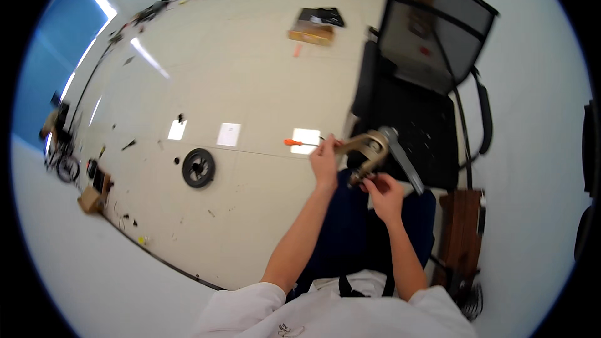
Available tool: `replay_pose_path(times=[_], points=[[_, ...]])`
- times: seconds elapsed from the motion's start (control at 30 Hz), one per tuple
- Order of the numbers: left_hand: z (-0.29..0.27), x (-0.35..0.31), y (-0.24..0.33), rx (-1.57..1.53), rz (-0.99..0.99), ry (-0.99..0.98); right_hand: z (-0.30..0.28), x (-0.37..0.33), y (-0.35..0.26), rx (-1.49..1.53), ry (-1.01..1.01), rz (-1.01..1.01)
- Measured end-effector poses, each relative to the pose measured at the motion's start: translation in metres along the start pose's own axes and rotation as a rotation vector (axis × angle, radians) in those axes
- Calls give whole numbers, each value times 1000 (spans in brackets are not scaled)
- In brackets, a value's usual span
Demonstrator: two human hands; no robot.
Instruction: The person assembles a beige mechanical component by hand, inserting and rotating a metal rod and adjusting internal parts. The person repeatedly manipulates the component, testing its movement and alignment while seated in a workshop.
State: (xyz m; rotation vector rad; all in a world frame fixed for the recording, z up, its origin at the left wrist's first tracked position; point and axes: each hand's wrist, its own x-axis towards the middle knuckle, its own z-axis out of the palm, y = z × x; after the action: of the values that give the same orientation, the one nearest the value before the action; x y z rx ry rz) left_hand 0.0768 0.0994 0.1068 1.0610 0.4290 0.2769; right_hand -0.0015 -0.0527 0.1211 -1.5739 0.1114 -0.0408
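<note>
My left hand [323, 161] is closed on one arm of a gold-coloured, fork-shaped metal part [374, 150], held above my lap. A long grey metal bar [405, 164] slants away from the part's upper end. At the part's lower end, the fingers of my right hand [384, 194] pinch close around a small dark fitting [355, 179], blurred and partly hidden. An orange-handled screwdriver [293, 142] shows just left of my left hand; whether it touches my fingers or lies on the floor I cannot tell.
A black mesh-backed chair [416, 125] stands just ahead to the right, small bits on its seat. A small black wheel [198, 168] lies on the tiled floor to the left. Farther off are an open box [312, 32] and a brown wooden piece [461, 228] at right.
</note>
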Motion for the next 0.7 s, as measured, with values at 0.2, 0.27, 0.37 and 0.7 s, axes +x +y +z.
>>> replay_pose_path(times=[0.2, 0.27, 0.37, 0.7], points=[[6, -16, 26, 8, 105, -309, -10, 4, -44, 236, 17, 176], [11, -23, 30, -14, 229, -386, -20, 8, -58, 235, 25, 157], [26, -42, 32, -126, 370, -476, -40, 10, -78, 270, 21, 122], [75, -34, 42, -37, 417, -645, -73, 42, -92, 367, 40, 114]])
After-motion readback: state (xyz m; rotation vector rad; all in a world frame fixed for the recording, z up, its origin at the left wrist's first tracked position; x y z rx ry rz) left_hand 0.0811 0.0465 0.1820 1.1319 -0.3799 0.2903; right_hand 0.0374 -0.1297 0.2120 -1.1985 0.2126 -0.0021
